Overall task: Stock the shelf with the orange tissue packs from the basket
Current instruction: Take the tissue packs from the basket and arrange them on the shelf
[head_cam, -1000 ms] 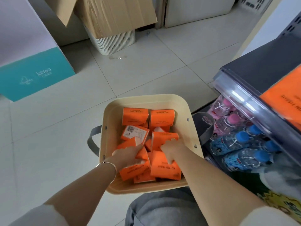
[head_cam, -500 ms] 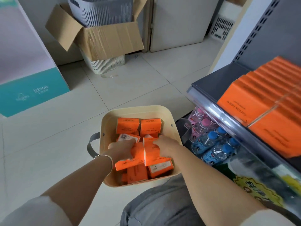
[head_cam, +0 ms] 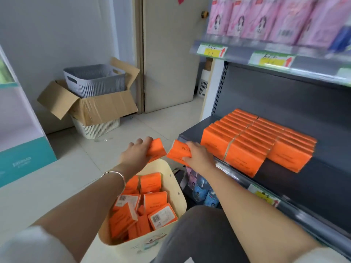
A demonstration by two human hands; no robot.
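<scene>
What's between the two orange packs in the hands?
Nothing. The head view shows a gap between the left pack in the left hand and the right pack in the right hand, just floor behind.

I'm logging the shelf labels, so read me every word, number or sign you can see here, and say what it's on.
Nothing reads clearly.
Orange tissue pack in the right hand: dark print, blurred.
Stacked orange packs on the grey metal shelf: faint print, too small.
Yellow price tags on the upper rail: red arrows; handwriting illegible.
Barcoded pack in the cream basket: digits too small.
Teal cardboard box: white logo, blurred.
</scene>
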